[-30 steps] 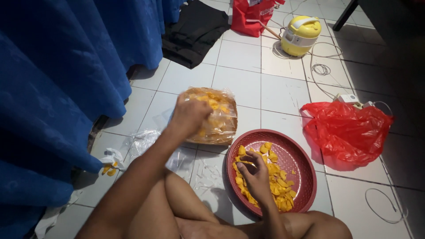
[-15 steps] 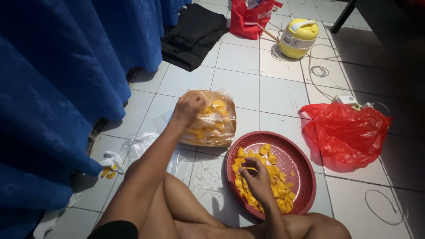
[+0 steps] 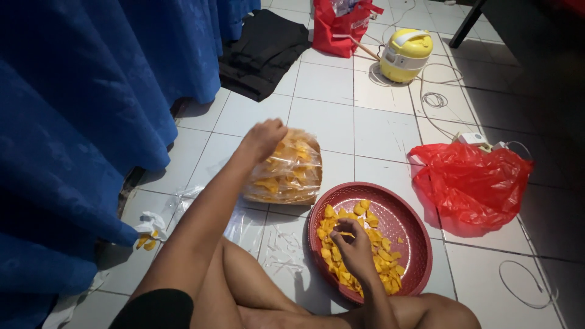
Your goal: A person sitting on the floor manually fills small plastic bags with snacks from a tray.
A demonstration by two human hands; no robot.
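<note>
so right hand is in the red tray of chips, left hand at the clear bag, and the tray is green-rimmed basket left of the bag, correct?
Not quite. In the head view the tray is red all over and lies right of the bag, not left. The rest holds: right hand is in the chips, left hand is at the top of the bag.

The left hand (image 3: 263, 139) now sits closed at the top left corner of the chip bag (image 3: 285, 167), higher against it than a second ago, when it lay over the bag's top left face. The forearm now runs straighter from the knee up to the bag. The bag looks fuller and more upright under the hand than before, with more of its clear front showing. The right hand (image 3: 353, 247) is pinched over the chips (image 3: 375, 256) in the red tray (image 3: 407, 213), its fingers drawn closer together than before.
</note>
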